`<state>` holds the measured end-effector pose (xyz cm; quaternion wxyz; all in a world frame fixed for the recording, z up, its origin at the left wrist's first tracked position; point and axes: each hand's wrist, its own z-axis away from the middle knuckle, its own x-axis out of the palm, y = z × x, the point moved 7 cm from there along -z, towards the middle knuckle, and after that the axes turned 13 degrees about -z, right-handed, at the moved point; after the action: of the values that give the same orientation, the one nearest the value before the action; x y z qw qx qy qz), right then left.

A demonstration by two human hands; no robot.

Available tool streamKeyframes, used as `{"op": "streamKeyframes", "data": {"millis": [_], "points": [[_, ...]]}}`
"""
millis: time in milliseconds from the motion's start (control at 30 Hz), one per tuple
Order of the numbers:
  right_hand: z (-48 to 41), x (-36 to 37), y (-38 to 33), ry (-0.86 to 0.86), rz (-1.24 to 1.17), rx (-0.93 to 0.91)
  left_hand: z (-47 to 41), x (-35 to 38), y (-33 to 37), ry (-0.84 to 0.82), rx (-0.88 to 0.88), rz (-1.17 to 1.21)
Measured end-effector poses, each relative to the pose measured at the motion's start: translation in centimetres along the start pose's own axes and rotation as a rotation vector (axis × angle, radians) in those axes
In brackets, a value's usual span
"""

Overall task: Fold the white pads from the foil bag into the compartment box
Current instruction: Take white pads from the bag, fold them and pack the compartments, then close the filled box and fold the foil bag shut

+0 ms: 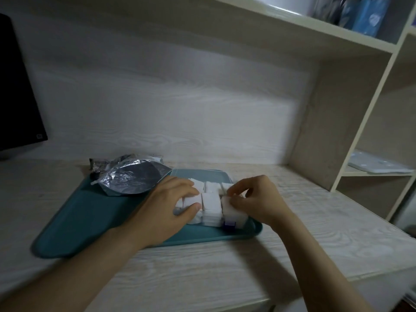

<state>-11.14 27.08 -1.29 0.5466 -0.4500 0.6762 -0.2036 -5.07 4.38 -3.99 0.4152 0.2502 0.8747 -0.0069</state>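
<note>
The left hand [171,206] grips the left end of the compartment box [211,221], fingers curled over its far side and the thumb pressed against the near left cell. The right hand [254,199] has its fingers bent and pinches the top edge of a white pad [226,207] that stands in the near right cell. Both forearms reach in from the bottom of the frame across the pale wood-grain desk [202,278]. On the desk, in the lower middle of the frame, lies a teal tray [90,221], one corner pointing to the lower left. The clear box sits on the right part of the tray, close to its near rim, with a small purple latch [229,224] on its near wall. Its cells hold folded white pads [211,204] in two rows, and the middle near cell is packed full; how many cells there are is hidden by the hands. Just beyond the left hand, on the tray's far left corner, lies the crumpled silver foil bag [130,179], its mouth towards the box and its far end hanging over the tray's rim. Behind stands the desk's wood-grain back panel [168,97]. A dark monitor [13,86] fills the upper left edge. At the right rises a shelf unit [364,122], with blue packets [364,14] in the upper right corner and a flat white object [378,164] on a lower shelf.
</note>
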Motion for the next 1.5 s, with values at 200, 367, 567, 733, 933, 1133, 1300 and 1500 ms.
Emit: {"op": "streamKeyframes", "data": {"millis": [200, 367, 567, 733, 933, 1133, 1300, 1500], "points": [[-0.4, -0.5, 2.3, 0.206, -0.353, 0.226, 0.3, 0.5, -1.1, -0.072, -0.159, -0.004], [-2.4, 0.2, 4.4, 0.233, -0.380, 0.353, 0.5, 1.0, -1.4, -0.178, -0.270, 0.071], [-4.8, 0.4, 4.9, 0.254, -0.328, 0.417, 0.5, 1.4, -2.3, -0.221, -0.360, 0.080], [-5.0, 1.1, 5.8, 0.233, -0.390, 0.447, 0.4, 1.1, -2.8, -0.193, -0.383, 0.089], [-5.4, 1.2, 7.5, 0.250, -0.592, 0.442, 0.1, 1.3, -2.6, -0.176, -0.367, 0.134], [-4.8, 1.1, 6.0, 0.239, -0.718, 0.337, 0.0, 1.3, -1.9, -0.180, -0.326, 0.203], [-3.7, 0.5, 4.3, 0.206, -0.748, 0.320, 0.6, 2.1, -2.4, -0.291, -0.359, 0.163], [-0.9, 0.0, 1.8, 0.088, -0.672, 0.096, 0.4, 1.5, -2.5, -0.217, -0.447, 0.257]]}}
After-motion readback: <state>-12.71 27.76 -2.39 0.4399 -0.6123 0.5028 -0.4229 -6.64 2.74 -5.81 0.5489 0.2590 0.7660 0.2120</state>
